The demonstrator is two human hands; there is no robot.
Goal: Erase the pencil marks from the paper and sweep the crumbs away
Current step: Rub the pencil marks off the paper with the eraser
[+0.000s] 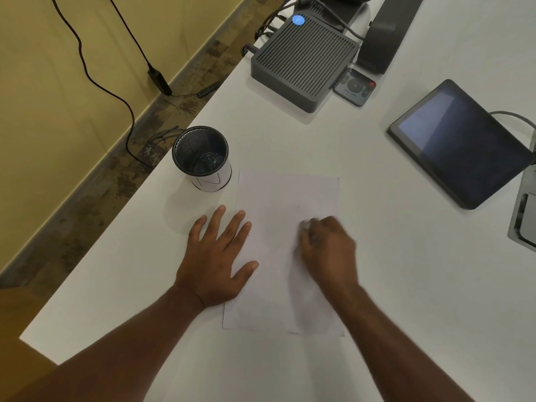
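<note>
A white sheet of paper (pixel 285 198) lies flat on the white table (pixel 377 256). My left hand (pixel 216 256) rests palm down with fingers spread, overlapping the sheet's left edge. My right hand (pixel 327 250) sits on the middle of the paper, fingers curled and blurred by motion. A small pale eraser (pixel 305 224) shows at its fingertips, pressed to the sheet. A tiny dark speck (pixel 298 207) lies on the paper just beyond that hand. Pencil marks are too faint to make out.
A black mesh pen cup (pixel 201 158) stands just left of the paper's far corner. A dark ribbed box (pixel 304 62), a small remote (pixel 355 87) and a tablet (pixel 461 143) sit further back. The table's left edge (pixel 130 198) drops to the floor with cables.
</note>
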